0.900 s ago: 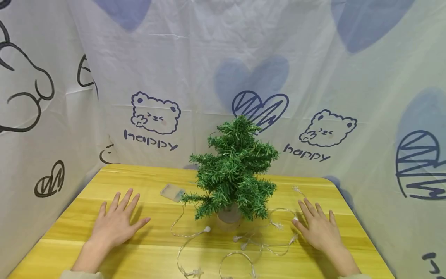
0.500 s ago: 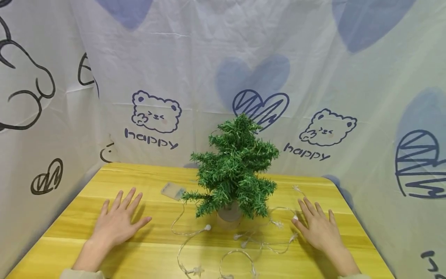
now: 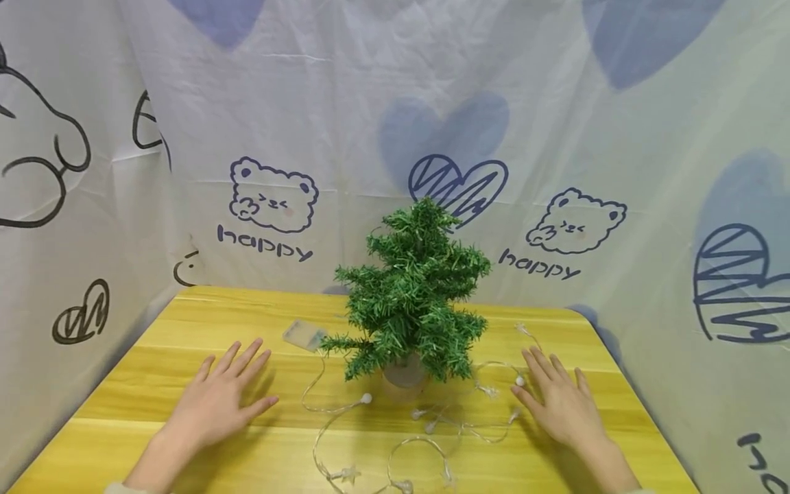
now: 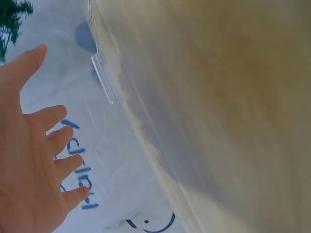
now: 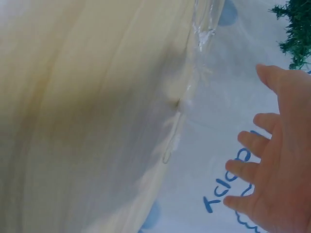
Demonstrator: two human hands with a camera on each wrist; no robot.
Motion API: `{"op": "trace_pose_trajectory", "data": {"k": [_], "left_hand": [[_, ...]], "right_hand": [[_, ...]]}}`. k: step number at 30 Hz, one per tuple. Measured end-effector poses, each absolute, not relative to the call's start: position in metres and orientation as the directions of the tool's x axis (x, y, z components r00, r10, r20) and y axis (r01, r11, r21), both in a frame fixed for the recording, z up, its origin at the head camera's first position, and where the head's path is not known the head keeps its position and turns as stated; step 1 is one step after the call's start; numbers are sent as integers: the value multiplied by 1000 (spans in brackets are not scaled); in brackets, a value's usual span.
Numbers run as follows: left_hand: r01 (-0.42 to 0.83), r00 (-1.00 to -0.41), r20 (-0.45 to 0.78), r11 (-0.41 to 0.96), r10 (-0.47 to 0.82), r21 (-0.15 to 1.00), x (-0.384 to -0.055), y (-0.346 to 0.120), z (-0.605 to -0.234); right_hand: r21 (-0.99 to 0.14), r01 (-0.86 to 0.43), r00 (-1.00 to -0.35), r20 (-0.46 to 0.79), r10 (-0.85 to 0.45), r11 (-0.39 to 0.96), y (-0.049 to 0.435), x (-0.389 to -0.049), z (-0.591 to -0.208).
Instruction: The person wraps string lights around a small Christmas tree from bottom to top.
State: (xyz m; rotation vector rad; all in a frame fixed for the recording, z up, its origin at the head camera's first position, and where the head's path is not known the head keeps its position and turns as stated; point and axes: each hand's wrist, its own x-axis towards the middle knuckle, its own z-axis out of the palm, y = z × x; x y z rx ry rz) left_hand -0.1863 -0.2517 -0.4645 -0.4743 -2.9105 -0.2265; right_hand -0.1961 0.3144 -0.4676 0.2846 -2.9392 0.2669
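Observation:
A small green artificial Christmas tree stands upright on a pale round base in the middle of the table. A string of lights with clear wire, round bulbs and star-shaped ones lies loosely around its front and right. Its flat clear battery box rests left of the tree. My left hand hovers over the table at the left, fingers spread, holding nothing. On the right, my right hand is also spread and holds nothing, its thumb near a bulb. Both wrist views show the hands raised above the tabletop.
The yellow wood-grain table has rounded far corners. White cloth printed with bears and hearts hangs behind it and along both sides, close to the table edges.
My left hand has moved a little to the right, toward the tree. The right hand has barely shifted. The tree and lights stay in place while the head view tilts slightly.

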Motion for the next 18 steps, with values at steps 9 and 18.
{"op": "trace_pose_trajectory", "data": {"k": [9, 18], "left_hand": [[480, -858, 262, 871, 442, 103, -170, -233, -466], [647, -736, 333, 757, 589, 92, -155, -204, -467]], "right_hand": [[-165, -389, -914, 194, -357, 906, 298, -183, -462], [-209, -559, -827, 217, -519, 803, 279, -173, -476]]}}
